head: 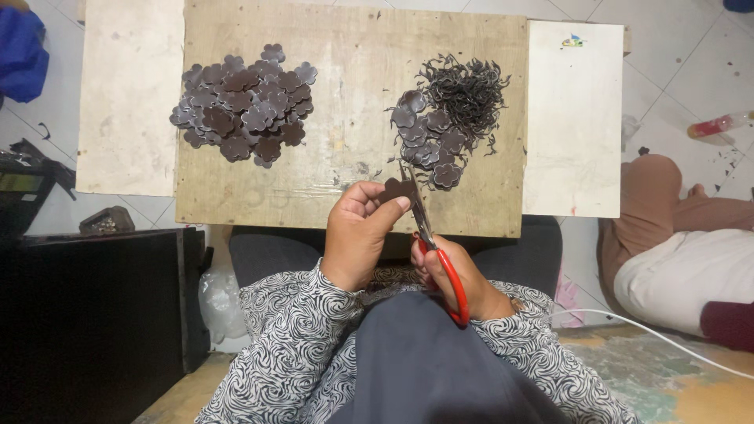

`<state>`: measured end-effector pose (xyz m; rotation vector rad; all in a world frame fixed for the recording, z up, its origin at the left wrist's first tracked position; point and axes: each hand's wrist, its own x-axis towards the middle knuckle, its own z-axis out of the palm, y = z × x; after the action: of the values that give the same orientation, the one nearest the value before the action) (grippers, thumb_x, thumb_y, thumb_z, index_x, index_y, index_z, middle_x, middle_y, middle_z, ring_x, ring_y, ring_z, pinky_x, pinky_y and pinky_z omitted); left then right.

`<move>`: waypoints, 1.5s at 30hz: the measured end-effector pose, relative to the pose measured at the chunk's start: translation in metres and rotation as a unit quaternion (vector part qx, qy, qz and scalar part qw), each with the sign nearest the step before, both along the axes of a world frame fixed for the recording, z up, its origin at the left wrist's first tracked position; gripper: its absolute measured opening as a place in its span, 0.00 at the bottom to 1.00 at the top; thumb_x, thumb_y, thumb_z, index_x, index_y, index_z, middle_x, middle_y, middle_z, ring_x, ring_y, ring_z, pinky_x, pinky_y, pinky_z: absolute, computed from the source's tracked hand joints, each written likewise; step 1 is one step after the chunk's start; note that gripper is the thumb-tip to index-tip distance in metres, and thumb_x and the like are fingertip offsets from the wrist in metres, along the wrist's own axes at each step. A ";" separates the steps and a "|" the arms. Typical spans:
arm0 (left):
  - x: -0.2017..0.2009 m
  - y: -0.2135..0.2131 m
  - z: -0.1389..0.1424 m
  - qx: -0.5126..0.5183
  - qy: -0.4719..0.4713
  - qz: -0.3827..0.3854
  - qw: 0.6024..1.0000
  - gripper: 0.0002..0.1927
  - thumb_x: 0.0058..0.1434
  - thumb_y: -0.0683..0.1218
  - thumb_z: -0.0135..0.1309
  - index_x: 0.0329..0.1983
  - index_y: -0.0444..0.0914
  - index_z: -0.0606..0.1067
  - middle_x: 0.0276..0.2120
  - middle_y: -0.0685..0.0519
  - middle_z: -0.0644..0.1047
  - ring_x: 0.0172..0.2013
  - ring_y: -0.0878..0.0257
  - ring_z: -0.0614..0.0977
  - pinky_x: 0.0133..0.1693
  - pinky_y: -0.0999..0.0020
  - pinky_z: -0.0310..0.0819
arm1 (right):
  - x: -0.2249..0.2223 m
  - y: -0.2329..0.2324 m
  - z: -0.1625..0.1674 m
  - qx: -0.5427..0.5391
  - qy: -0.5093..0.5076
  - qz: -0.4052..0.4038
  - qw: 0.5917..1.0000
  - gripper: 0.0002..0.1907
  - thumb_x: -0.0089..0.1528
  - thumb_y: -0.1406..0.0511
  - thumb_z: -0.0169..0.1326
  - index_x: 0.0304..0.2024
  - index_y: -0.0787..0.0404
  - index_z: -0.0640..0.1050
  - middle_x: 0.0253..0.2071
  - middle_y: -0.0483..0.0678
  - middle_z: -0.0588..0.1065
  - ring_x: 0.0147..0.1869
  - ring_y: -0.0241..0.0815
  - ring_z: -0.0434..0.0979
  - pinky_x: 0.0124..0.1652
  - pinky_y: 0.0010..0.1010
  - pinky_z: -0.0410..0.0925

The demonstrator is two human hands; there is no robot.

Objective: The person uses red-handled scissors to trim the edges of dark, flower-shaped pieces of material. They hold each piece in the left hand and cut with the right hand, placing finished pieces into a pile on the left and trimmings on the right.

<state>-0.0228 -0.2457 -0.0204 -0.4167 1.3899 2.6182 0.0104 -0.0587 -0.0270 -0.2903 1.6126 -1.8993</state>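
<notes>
A wooden board (353, 118) is laid across the lap, flanked by a panel (129, 94) on the left and a second panel (573, 118) on the right. On the board's left half a large pile of flower-shaped pieces (243, 106) is heaped; on its right half a smaller pile of pieces (428, 141) is set, with a tangle of trimmings (467, 90) touching it behind and to the right. At the board's near edge one piece (395, 190) is held in the left hand (357, 235), with scissors (432, 243) held in the right hand (459, 275) just beside it.
</notes>
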 end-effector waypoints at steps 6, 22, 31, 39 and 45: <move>-0.004 -0.004 0.000 -0.037 0.028 -0.015 0.999 0.09 0.62 0.36 0.60 0.44 0.33 0.74 0.38 0.55 0.80 0.38 0.72 0.79 0.42 0.77 0.75 | -0.002 0.004 0.001 -0.005 0.006 0.024 1.000 0.27 0.69 0.43 0.45 0.41 0.60 0.67 0.30 0.40 0.61 0.32 0.29 0.58 0.32 0.22 0.58; -0.004 -0.012 0.002 -0.056 0.046 -0.048 0.996 0.07 0.62 0.35 0.59 0.42 0.33 0.74 0.37 0.55 0.80 0.37 0.72 0.79 0.41 0.78 0.75 | -0.007 0.005 0.010 0.077 0.084 0.041 0.993 0.26 0.69 0.43 0.43 0.39 0.59 0.67 0.28 0.38 0.62 0.31 0.28 0.58 0.31 0.22 0.58; -0.005 -0.013 0.004 -0.042 0.040 -0.043 0.997 0.08 0.62 0.35 0.58 0.43 0.32 0.74 0.38 0.54 0.80 0.38 0.71 0.80 0.43 0.77 0.75 | -0.004 0.005 0.004 0.038 0.019 0.027 0.999 0.25 0.69 0.44 0.45 0.38 0.59 0.67 0.28 0.37 0.61 0.29 0.28 0.57 0.29 0.22 0.57; -0.005 -0.014 0.004 -0.054 0.038 -0.046 0.997 0.07 0.64 0.36 0.59 0.44 0.33 0.74 0.36 0.55 0.80 0.36 0.72 0.79 0.42 0.78 0.74 | -0.005 0.006 0.001 0.018 0.034 0.036 0.999 0.24 0.71 0.45 0.45 0.39 0.59 0.67 0.29 0.38 0.61 0.31 0.28 0.57 0.30 0.22 0.57; -0.009 -0.017 -0.002 -0.097 0.051 -0.052 0.993 0.07 0.63 0.37 0.60 0.42 0.33 0.75 0.36 0.56 0.80 0.36 0.73 0.78 0.40 0.79 0.74 | -0.005 0.005 -0.003 0.026 0.001 0.035 0.999 0.21 0.70 0.48 0.45 0.39 0.59 0.67 0.28 0.38 0.61 0.29 0.28 0.58 0.29 0.21 0.58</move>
<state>-0.0320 -0.2632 -0.0221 -0.2280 1.6604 2.4631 0.0052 -0.0536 -0.0304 -0.3231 1.6304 -1.8026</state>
